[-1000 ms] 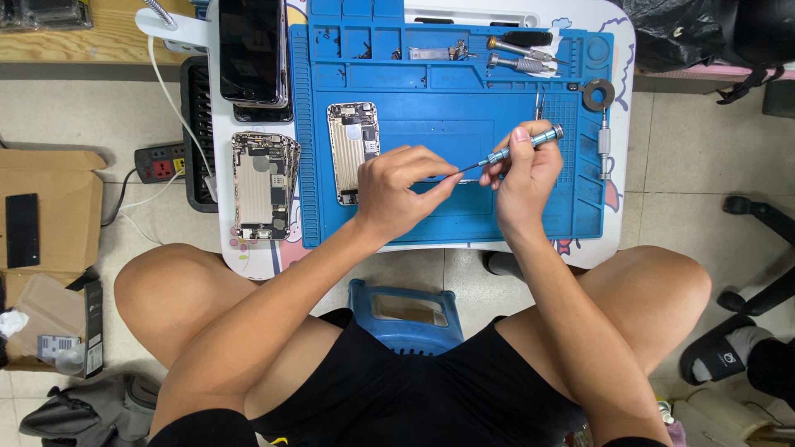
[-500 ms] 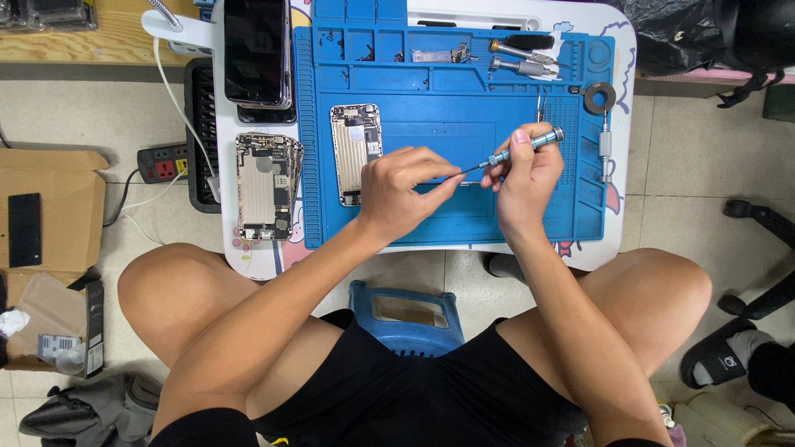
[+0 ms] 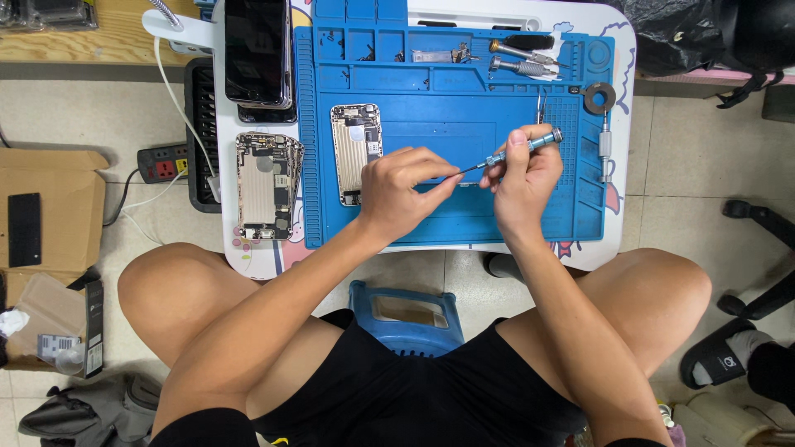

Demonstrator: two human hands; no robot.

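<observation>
A slim precision screwdriver [image 3: 520, 149] is held in the right hand [image 3: 517, 186], fingers closed round its grey handle, tip aimed left. The left hand [image 3: 402, 194] is curled at the tip over the blue work mat [image 3: 497, 83]; what it pinches cannot be told. One opened phone chassis [image 3: 356, 153] lies on the mat just left of the hands, another [image 3: 263, 186] off the mat. Disassembly is judged partly done: both housings are bare, screws pending.

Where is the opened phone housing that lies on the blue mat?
In the head view, the opened phone housing lies on the blue mat's left part, just left of the left hand.
</observation>
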